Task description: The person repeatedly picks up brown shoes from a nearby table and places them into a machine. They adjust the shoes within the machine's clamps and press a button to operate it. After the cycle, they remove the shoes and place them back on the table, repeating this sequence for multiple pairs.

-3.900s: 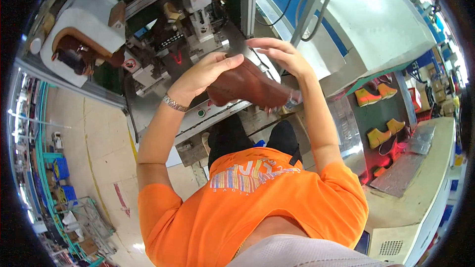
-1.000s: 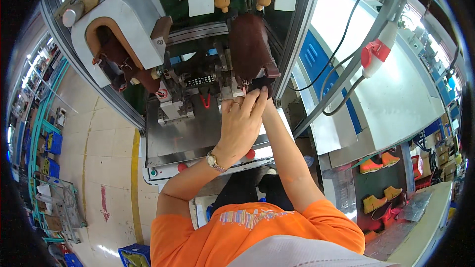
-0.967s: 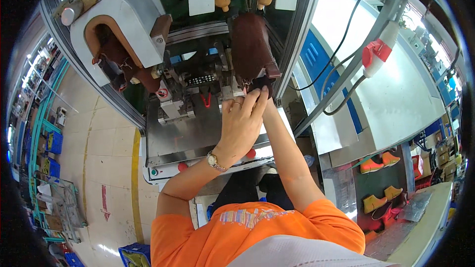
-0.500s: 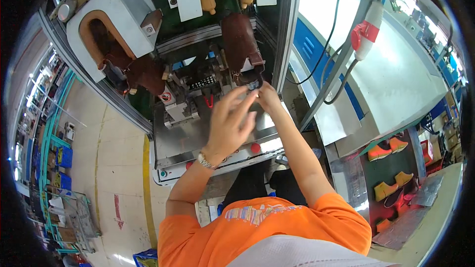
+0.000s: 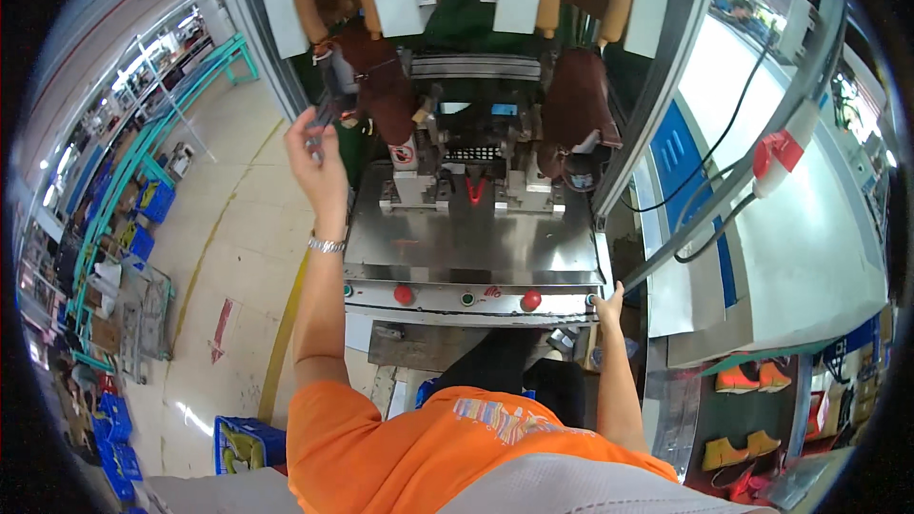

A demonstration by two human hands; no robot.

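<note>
My left hand point(image 5: 317, 169) is raised, fingers bent and apart, beside a brown leather boot upper point(image 5: 383, 86) hanging at the machine's left station. Its fingertips come close to the upper's dark outer flap; whether they touch is unclear. My right hand point(image 5: 610, 306) is at the right end of the front panel point(image 5: 428, 309), with its thumb at a round green button point(image 5: 592, 300) and its fingers spread. It holds nothing visible. A second brown upper point(image 5: 576, 100) hangs at the right station, its dark lower end drooping beside a metal clamp block point(image 5: 529, 186).
Red buttons point(image 5: 531, 301) sit along the panel. Red-handled pliers point(image 5: 475, 190) lie behind the steel plate point(image 5: 466, 246). Metal posts frame the machine. A cable with a red-and-white connector point(image 5: 779, 154) hangs at right, above shoes on a rack point(image 5: 741, 447). Blue crates point(image 5: 249, 443) stand at left.
Both hands have left the right-hand upper. My left hand has gone left to the other upper, and my right hand has come down to the panel's right end. The view has turned left.
</note>
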